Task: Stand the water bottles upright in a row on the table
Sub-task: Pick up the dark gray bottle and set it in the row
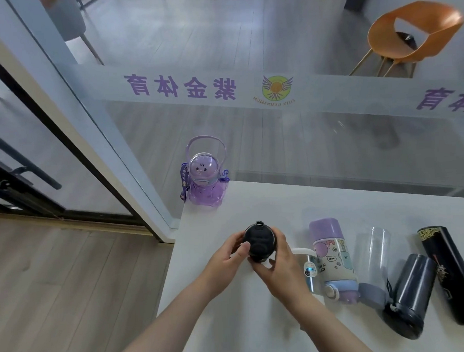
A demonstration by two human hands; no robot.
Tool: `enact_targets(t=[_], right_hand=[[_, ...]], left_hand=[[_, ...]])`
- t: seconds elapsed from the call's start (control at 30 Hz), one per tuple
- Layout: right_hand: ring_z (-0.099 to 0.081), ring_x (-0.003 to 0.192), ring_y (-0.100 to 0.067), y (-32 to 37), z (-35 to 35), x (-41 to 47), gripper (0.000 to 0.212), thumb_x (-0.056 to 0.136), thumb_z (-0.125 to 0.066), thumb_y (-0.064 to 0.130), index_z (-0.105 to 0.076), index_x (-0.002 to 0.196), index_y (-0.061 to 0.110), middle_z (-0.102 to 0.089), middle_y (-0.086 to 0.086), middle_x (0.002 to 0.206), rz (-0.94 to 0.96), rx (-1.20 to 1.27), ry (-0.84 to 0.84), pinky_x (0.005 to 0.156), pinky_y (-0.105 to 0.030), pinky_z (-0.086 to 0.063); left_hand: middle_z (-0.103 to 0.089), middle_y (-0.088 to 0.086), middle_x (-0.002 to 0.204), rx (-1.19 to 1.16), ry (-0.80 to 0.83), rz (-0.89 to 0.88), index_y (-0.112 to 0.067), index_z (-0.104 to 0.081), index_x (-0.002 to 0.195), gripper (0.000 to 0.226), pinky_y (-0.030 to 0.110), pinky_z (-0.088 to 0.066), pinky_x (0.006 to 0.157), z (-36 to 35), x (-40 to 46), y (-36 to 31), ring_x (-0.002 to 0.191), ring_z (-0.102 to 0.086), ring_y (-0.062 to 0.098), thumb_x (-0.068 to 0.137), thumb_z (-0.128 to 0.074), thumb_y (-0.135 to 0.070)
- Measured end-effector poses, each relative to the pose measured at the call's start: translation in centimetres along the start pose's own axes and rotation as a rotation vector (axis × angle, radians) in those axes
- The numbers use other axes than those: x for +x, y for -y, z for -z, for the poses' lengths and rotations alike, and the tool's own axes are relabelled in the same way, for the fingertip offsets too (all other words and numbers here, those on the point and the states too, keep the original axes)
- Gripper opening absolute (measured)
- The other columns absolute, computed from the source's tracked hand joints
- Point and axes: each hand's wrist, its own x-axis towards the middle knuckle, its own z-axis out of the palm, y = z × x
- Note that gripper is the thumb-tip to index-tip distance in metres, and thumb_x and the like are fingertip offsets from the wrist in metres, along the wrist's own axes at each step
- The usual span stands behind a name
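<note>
single head-worn view, wide-angle (edges bend), looking forward and steeply down onto the near left part of a white table [232, 322]. close range: both forearms enter from the bottom edge, hands mid-frame. beyond the table the lens faces a glass partition [250, 137] with an orange chair [411, 35] behind it; wooden floor [57, 290] fills the lower left.

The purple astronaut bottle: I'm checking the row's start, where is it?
The purple astronaut bottle stands upright at the table's far left corner, beside the glass wall.
</note>
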Motion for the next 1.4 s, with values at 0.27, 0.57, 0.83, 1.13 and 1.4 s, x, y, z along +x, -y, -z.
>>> enact_targets(t=[0.27, 0.57, 0.83, 1.13, 1.4], right_hand=[[-0.055, 0.107, 0.0, 0.5, -0.1, 4.8, 0.064, 0.077, -0.077, 0.03, -0.035, 0.121, 0.051, -0.054, 0.027, 0.116, -0.008, 0.033, -0.016, 0.083, -0.026, -0.052], [-0.057, 0.093, 0.006, 2.0, 0.4, 12.1, 0.063, 0.074, -0.079, 0.024, -0.04, 0.117, 0.048, -0.06, 0.02, 0.108, -0.015, 0.015, -0.051, 0.073, -0.011, -0.045], [-0.059, 0.091, -0.014, 2.6, 0.2, 16.9, 0.061, 0.077, -0.078, 0.022, -0.043, 0.125, 0.033, -0.061, 0.008, 0.106, -0.013, 0.013, -0.074, 0.066, -0.001, -0.04], [-0.058, 0.093, -0.017, 2.9, -0.4, 18.8, 0.064, 0.078, -0.077, 0.023, -0.042, 0.131, 0.03, -0.059, 0.008, 0.108, -0.014, 0.012, -0.087, 0.068, -0.007, -0.039], [-0.058, 0.096, -0.016, 2.7, -0.6, 19.0, 0.065, 0.078, -0.076, 0.022, -0.041, 0.131, 0.031, -0.059, 0.008, 0.112, -0.03, 0.017, -0.088, 0.069, -0.009, -0.04]], left_hand=[[-0.04, -0.01, 0.146, 0.504, -0.043, 0.128, -0.026, -0.039, 0.141, 0.047, 0.024, -0.025, 0.112, 5.2, 3.1, 2.1, 0.138, -0.033, 0.009, 0.097, -0.049, -0.036], [0.0, 0.003, 0.162, 1.106, 0.045, 0.236, -0.029, -0.013, 0.151, 0.078, 0.036, -0.013, 0.119, 9.5, 4.1, 6.3, 0.148, -0.002, 0.026, 0.088, -0.056, -0.045], [0.015, 0.006, 0.161, 1.24, 0.108, 0.271, -0.032, -0.001, 0.152, 0.097, 0.039, -0.005, 0.121, 9.9, 4.0, 7.5, 0.148, 0.012, 0.03, 0.081, -0.062, -0.056], [0.021, 0.008, 0.159, 1.329, 0.11, 0.265, -0.031, 0.009, 0.151, 0.101, 0.042, -0.004, 0.12, 9.8, 3.9, 8.7, 0.147, 0.017, 0.032, 0.082, -0.061, -0.056], [0.019, 0.009, 0.16, 1.35, 0.101, 0.243, -0.03, 0.009, 0.151, 0.101, 0.042, -0.002, 0.12, 9.8, 3.9, 9.0, 0.147, 0.016, 0.033, 0.082, -0.06, -0.058]])
